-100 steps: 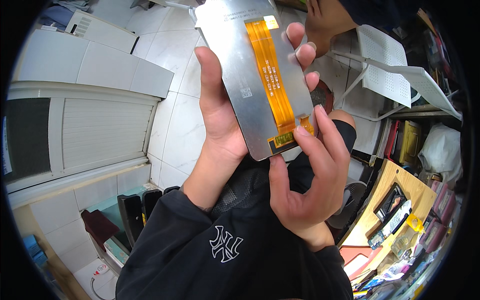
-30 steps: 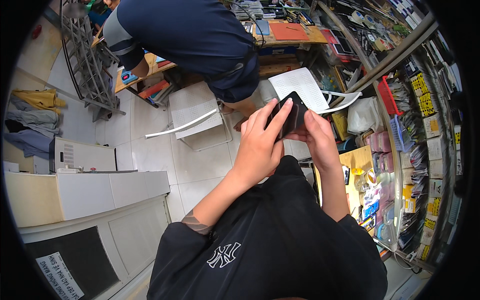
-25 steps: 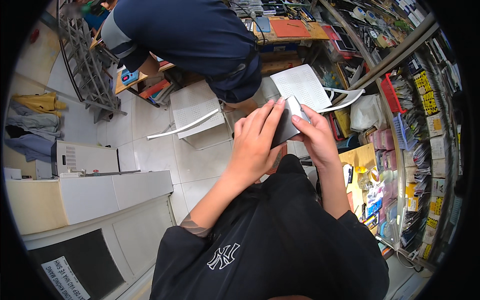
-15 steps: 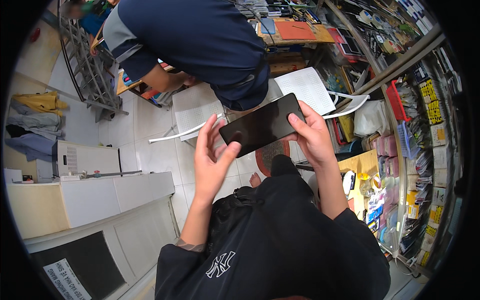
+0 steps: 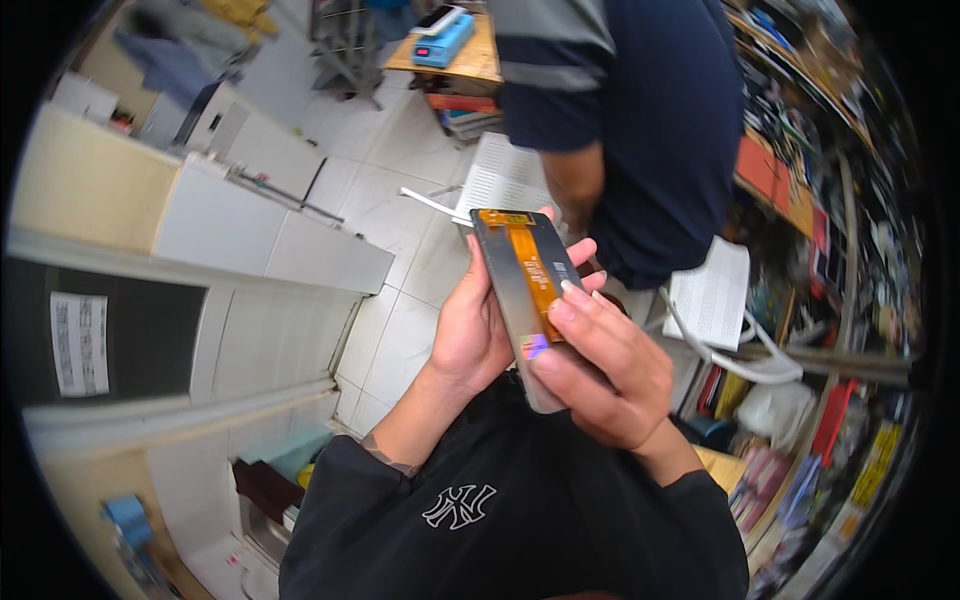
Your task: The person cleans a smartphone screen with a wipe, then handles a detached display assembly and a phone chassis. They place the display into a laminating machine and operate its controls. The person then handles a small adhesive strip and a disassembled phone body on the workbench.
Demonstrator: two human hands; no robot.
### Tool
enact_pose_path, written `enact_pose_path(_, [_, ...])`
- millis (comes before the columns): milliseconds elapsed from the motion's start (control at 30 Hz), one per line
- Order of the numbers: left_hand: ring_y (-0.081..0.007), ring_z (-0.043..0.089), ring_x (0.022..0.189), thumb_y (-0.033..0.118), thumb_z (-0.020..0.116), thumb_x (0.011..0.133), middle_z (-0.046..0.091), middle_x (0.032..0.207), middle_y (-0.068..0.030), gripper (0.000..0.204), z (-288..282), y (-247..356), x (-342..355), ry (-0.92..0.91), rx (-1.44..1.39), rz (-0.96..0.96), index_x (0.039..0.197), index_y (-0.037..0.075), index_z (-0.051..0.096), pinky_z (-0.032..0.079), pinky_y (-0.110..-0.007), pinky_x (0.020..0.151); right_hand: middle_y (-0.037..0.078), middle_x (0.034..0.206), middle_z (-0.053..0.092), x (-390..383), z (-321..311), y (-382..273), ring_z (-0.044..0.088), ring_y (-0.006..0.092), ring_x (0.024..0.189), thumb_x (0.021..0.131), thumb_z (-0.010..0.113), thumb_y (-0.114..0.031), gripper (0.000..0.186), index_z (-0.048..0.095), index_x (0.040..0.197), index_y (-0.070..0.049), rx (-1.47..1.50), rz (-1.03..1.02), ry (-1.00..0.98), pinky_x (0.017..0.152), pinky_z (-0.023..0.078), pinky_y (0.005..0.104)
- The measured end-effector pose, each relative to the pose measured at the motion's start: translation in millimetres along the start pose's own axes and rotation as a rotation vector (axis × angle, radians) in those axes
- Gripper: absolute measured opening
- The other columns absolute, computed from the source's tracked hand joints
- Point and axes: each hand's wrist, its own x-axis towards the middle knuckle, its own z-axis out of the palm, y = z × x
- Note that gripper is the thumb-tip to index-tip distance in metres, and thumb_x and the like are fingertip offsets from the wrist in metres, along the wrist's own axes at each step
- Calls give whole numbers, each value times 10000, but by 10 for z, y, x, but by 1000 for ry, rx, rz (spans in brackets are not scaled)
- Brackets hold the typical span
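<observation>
A phone screen panel [image 5: 507, 292] is held upright-tilted in front of me, its grey back facing up. An orange flex cable [image 5: 529, 268] runs down the middle of that back, and a small shiny sticker sits near its lower end. My left hand [image 5: 468, 335] is closed around the panel, thumb along the left edge; fingertips show past the right edge. Lying over the lower right part, my right hand [image 5: 622, 372] has its fingers on the panel and cable. The screen's front is hidden.
Ahead of me a person in a dark blue shirt [image 5: 665, 120] bends between two white chairs [image 5: 712, 290]. At the back a wooden table [image 5: 480, 55] bears a blue device [image 5: 444, 42]. White cabinets [image 5: 225, 215] line the left; crowded shelves stand on the right.
The screen panel has been flipped from its black front to its back and turned more upright. My right hand has moved over its lower part. My view has turned left.
</observation>
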Motion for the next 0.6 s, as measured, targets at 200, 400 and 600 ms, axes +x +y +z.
enact_pose_path(200, [-484,449,1481,520,178,1164,365,1679,-249,670,-76,191,178,76,-144,192,1696,114,215,414,-602,1204,136,1305,738,-9,322,383,718,323,1214,917,709,-116,319,773,1230,-130,10,-59,-187,1040,581,463])
enact_pose_path(400, [-499,407,1507,540,217,1158,363,1667,-283,701,-409,397,374,201,-35,246,1702,96,203,414,-646,1192,150,1414,671,-32,671,566,654,333,1323,916,676,-46,403,737,1308,-115,48,24,-251,1096,541,488])
enact_pose_path(600, [-504,449,1477,539,210,1160,440,1610,-295,719,-887,782,858,252,52,228,1662,26,265,427,-656,1185,142,1090,716,-193,778,829,709,315,964,881,716,47,300,731,1175,-14,96,285,-181,829,567,410])
